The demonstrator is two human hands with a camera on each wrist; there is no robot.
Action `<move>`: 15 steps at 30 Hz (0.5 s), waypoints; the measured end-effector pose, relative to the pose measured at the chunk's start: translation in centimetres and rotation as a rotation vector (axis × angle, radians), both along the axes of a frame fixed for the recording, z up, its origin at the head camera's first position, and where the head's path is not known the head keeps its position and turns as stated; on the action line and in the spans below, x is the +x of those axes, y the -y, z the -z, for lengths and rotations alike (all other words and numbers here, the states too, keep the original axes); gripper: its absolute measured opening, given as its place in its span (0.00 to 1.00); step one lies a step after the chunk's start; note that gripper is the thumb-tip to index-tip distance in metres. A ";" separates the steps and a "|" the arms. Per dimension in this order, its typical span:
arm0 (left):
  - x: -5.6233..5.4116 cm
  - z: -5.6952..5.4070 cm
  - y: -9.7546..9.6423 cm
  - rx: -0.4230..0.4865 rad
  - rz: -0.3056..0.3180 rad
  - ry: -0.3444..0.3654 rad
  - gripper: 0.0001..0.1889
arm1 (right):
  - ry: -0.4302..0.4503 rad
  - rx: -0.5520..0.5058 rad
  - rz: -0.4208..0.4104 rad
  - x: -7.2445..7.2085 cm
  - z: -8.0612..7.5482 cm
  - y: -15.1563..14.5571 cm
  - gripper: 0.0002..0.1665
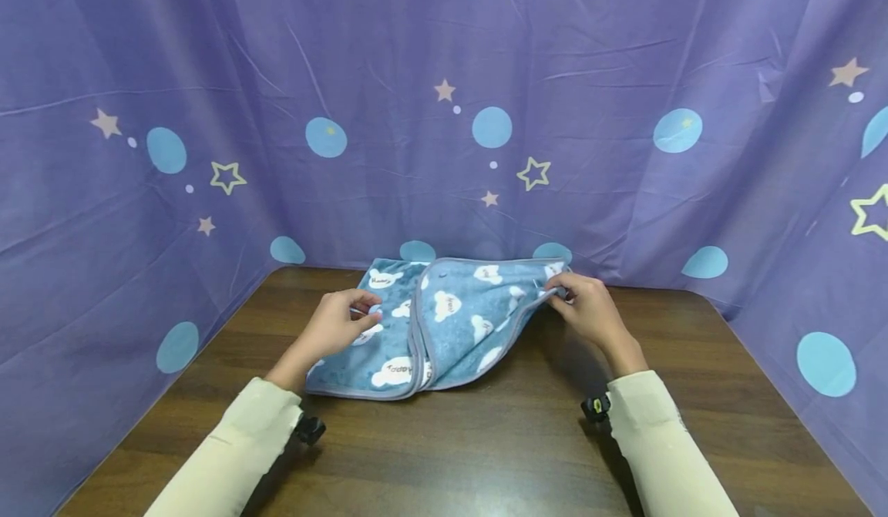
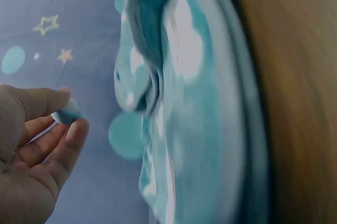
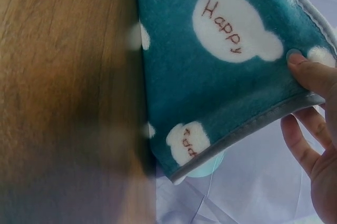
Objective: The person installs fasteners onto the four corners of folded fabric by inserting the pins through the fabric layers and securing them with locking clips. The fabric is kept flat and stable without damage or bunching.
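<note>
A teal fleece blanket (image 1: pixel 444 347) with white bear-head patches and grey trim lies partly folded at the back of the table. My right hand (image 1: pixel 590 309) pinches its right corner, thumb on the face and fingers beneath, and that end rises off the table. In the right wrist view the fabric (image 3: pixel 210 82) hangs taut from the thumb, with "Happy" lettering on a patch. Over the blanket's left part, my left hand (image 1: pixel 336 320) pinches a small rounded pale-blue and white thing (image 2: pixel 67 113) between thumb and fingers; its kind I cannot tell. It appears apart from the blanket in the left wrist view.
Brown wood-grain table (image 1: pixel 486 455) under the blanket. A purple curtain (image 1: pixel 416 55) with stars and blue dots hangs behind and along both sides, close to the blanket's back edge. Dark wrist devices (image 1: pixel 310 429) sit below both pale sleeves.
</note>
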State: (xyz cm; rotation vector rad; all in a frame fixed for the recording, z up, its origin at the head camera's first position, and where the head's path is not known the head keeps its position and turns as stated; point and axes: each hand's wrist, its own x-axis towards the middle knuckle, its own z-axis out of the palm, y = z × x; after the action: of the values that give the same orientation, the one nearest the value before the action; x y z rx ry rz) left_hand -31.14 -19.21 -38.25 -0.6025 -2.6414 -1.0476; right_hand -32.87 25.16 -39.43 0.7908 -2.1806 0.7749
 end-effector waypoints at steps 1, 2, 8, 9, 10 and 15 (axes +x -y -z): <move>-0.3 0.0 -0.7 0.012 0.005 0.003 0.11 | 0.003 0.001 -0.001 0.0 0.0 0.0 0.14; -0.6 0.0 -1.4 0.024 0.010 0.005 0.11 | 0.005 0.001 -0.001 -0.1 0.1 0.0 0.15; -2.7 0.5 -4.8 0.142 0.044 0.047 0.14 | 0.003 0.018 0.004 -0.1 0.1 0.1 0.16; -3.0 0.6 -5.3 0.169 0.047 0.063 0.15 | 0.004 0.024 0.004 -0.1 0.1 0.2 0.16; -3.2 0.8 -5.8 0.196 0.047 0.081 0.15 | 0.006 0.029 0.001 -0.1 0.1 0.2 0.16; -4.1 1.4 -8.7 0.293 0.063 0.128 0.16 | 0.018 0.056 -0.013 0.0 0.0 0.4 0.21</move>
State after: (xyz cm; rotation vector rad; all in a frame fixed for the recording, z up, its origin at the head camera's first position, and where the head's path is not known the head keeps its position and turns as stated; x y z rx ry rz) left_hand -35.20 -10.53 -39.60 -0.5737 -2.5155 -1.5026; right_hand -32.87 24.75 -39.46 0.8292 -2.2241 0.7328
